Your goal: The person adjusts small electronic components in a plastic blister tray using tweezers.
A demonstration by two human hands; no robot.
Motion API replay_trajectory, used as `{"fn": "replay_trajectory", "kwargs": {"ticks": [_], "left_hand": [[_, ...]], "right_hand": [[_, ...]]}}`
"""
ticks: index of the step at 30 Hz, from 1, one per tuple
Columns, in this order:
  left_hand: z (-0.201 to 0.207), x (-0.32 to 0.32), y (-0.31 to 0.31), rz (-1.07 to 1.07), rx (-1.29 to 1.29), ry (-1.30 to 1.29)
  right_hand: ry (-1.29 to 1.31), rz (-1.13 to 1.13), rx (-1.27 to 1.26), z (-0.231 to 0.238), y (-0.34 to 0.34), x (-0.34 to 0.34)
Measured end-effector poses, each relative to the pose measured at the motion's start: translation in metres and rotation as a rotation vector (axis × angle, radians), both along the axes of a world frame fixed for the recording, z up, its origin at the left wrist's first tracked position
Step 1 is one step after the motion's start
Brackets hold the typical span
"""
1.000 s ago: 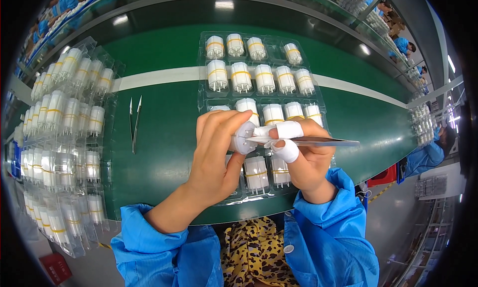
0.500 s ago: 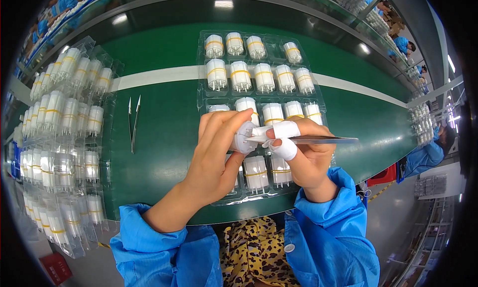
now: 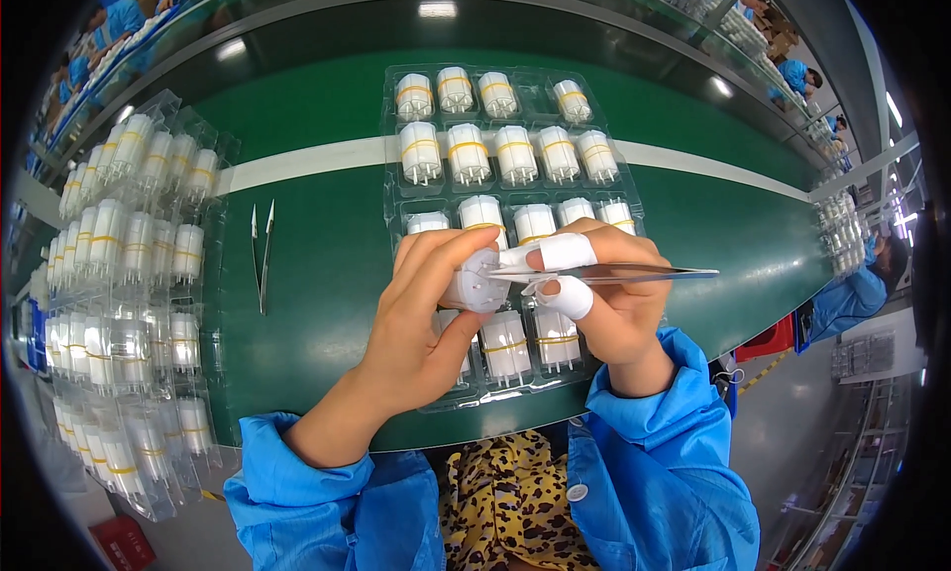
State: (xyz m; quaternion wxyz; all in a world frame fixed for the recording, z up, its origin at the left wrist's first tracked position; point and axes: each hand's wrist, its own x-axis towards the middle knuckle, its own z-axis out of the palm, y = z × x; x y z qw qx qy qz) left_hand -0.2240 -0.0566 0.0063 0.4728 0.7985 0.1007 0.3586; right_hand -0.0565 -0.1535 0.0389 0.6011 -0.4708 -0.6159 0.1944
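My left hand [image 3: 426, 309] is closed round a white cylindrical part [image 3: 477, 282], whose end with small pins faces my right hand. In my right hand [image 3: 609, 294] a pair of metal tweezers [image 3: 654, 272] is pinched between thumb and forefinger, both wrapped in white tape. The tweezers' tips touch or nearly touch the pinned end; the exact contact is too small to tell. Beneath both hands lies a clear plastic tray [image 3: 540, 105] with rows of white cylinders [image 3: 467, 155], each banded in yellow with pins at one end. My hands hide some of them.
A second pair of tweezers [image 3: 263, 259] lies on the green table [image 3: 307, 353] to the left. Stacked clear trays of banded cylinders [image 3: 129, 234] stand at the far left. A white stripe [image 3: 307, 163] crosses the table. Other people in blue work beyond the table.
The tweezers have tilted slightly in my right hand, near the pinned end of the part. Both hands keep their grip, and the whole view has shifted a little.
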Motion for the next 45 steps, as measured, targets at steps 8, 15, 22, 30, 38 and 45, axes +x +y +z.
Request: {"fn": "replay_trajectory", "kwargs": {"ticks": [8, 15, 22, 30, 38, 45], "left_hand": [[-0.0007, -0.002, -0.001, -0.101, -0.248, -0.01], [0.0005, -0.0033, -0.0001, -0.103, -0.234, 0.021], [-0.0002, -0.0031, -0.0008, -0.101, -0.223, 0.046], [-0.001, -0.0024, -0.001, -0.072, -0.162, 0.027], [0.0026, -0.0011, 0.0006, -0.022, 0.026, 0.058], [0.005, -0.0009, 0.003, 0.079, 0.196, 0.066]], "right_hand": [[-0.065, 0.0, 0.073, -0.0005, 0.0022, 0.001], [-0.055, 0.016, 0.068, -0.0005, 0.0024, 0.0019], [-0.098, -0.046, 0.065, -0.0011, 0.0008, -0.001], [-0.027, -0.051, 0.028, -0.0021, -0.0006, -0.0018], [-0.124, -0.049, -0.012, 0.0034, 0.0016, -0.0015], [-0.121, -0.012, 0.011, 0.0017, 0.0009, 0.0023]]}}
